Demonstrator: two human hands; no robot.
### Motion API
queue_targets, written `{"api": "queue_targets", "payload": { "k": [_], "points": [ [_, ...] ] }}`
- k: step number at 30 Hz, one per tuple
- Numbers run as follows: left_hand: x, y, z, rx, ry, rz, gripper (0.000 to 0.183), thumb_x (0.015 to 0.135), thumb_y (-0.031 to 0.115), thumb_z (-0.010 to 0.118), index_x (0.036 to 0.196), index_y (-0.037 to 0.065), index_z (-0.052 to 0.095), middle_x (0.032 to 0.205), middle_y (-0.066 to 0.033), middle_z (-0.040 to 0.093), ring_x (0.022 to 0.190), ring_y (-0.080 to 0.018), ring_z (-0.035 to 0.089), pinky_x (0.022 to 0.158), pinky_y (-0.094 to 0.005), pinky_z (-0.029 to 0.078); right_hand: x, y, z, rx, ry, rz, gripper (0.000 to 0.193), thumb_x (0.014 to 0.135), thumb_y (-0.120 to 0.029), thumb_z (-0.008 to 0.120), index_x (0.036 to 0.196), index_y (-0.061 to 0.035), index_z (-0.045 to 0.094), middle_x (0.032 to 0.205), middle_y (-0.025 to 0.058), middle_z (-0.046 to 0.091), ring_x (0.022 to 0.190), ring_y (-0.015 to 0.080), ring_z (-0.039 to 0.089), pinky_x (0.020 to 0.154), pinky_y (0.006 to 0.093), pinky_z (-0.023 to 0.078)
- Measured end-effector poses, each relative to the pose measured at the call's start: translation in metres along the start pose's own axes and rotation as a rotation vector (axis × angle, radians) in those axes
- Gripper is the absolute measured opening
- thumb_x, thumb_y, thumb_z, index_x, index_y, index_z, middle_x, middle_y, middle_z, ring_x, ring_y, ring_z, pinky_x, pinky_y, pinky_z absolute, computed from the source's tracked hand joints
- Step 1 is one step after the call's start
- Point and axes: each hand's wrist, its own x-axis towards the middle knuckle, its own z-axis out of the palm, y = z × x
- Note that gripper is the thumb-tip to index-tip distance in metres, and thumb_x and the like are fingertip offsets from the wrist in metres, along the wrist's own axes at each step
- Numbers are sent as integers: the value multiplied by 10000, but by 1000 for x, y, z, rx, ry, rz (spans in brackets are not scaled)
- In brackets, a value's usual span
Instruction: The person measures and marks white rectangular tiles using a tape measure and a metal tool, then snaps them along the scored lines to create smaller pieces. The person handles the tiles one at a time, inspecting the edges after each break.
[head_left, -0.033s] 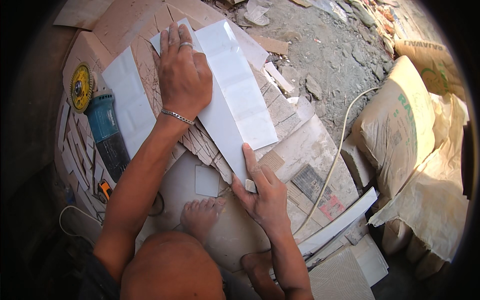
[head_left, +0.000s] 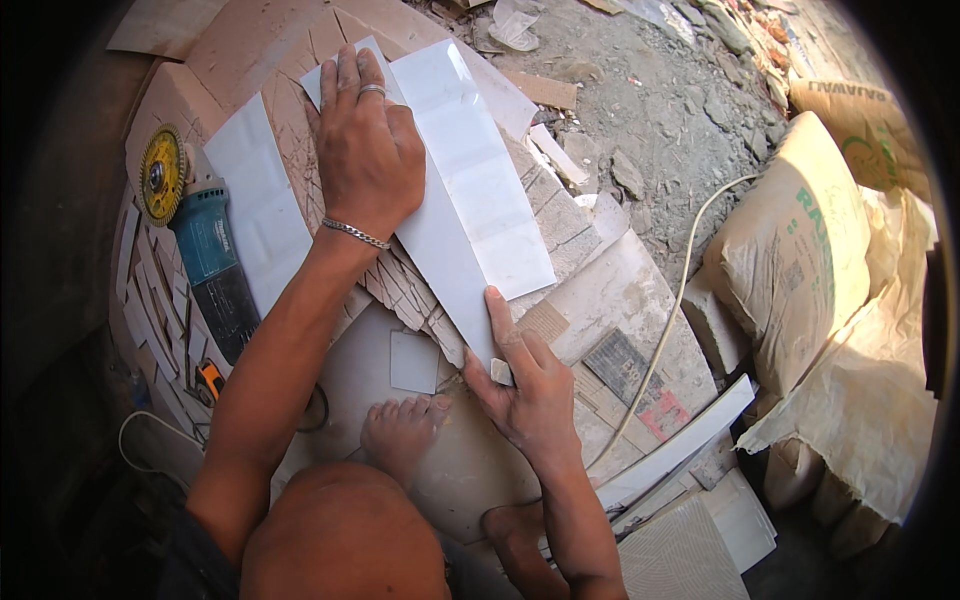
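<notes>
Left hand [head_left: 368, 150] lies flat on a strip [head_left: 445, 250], right hand [head_left: 530, 385] pinching its near end; uneven pressure could skew it across the tile [head_left: 490, 170] right of the left hand.

Scored, dusty slab [head_left: 290, 145]: white tile pieces [head_left: 495, 190] on top. Pale floor [head_left: 460, 475]: small square tile [head_left: 413, 360], bare foot [head_left: 400, 435].

Dusty building site, teal angle grinder [head_left: 207, 240], cut white tiles [head_left: 480, 170], rubble-strewn ground [head_left: 645, 120], bulging sacks [head_left: 800, 250]
</notes>
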Motion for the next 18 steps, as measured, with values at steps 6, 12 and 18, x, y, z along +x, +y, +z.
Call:
{"api": "queue_targets", "payload": {
  "k": [6,12,18],
  "points": [
    [-1,1,-1,27,-22,-13,598,1045,184,393,1565,-109,430,1664,-292,380,1583,-454,291,1301,-564,187,1,0,0,15,-5,-2,739,891,-166,832,1573,-137,551,758,82,621,632,223,643,620,370,550],
    [0,4,-3,67,-32,-23,591,1055,171,379,1580,-97,416,1668,-281,382,1584,-443,297,1311,-529,192,1,-1,-1,35,-6,5,734,885,-160,835,1564,-127,560,778,90,648,658,227,661,643,362,561],
    [0,2,-1,42,-17,-26,593,1053,172,380,1590,-79,415,1662,-280,394,1583,-440,303,1309,-546,181,0,2,-1,31,-14,5,745,885,-162,836,1572,-128,549,800,97,669,693,231,685,662,363,570]
  ]
}}
